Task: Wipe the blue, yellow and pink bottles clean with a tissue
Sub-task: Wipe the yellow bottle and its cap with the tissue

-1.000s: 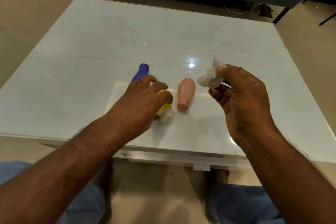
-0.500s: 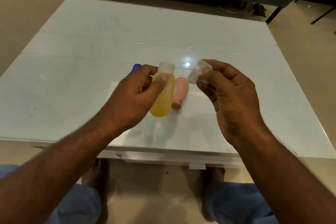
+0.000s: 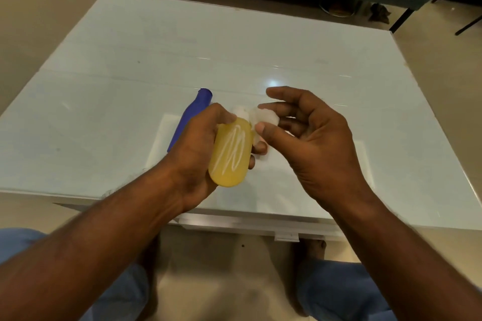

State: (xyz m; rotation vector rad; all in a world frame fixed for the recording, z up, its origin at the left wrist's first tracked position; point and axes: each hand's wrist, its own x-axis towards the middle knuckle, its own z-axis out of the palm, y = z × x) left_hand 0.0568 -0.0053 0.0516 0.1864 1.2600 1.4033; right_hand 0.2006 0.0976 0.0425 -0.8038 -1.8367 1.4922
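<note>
Nearest you, your left hand (image 3: 193,148) wraps the yellow bottle (image 3: 230,155) and holds it up off the tabletop (image 3: 339,65), cap end pointing away, with a white zigzag smear across the face turned toward you. That grip is closed around the bottle's left side and back, with fingertips just showing on its right edge. If you press hard with the tissue (image 3: 263,117) from the right, the smooth body could twist or slide out of that hold and drop onto the tabletop.

Just right of the bottle, your right hand (image 3: 310,138) pinches the crumpled tissue between thumb and forefinger, the other fingers spread loose. The wad is small, so it could slip from that light pinch on the first stroke, or merely smear the white marks instead of lifting them.

Past your left hand, the blue bottle (image 3: 191,117) lies on its side on the tabletop, close behind your knuckles. A backward swing of that hand could knock it rolling. The pink bottle is probably hidden behind your hands; I cannot make it out here, so mind where you set the yellow one down.
</note>
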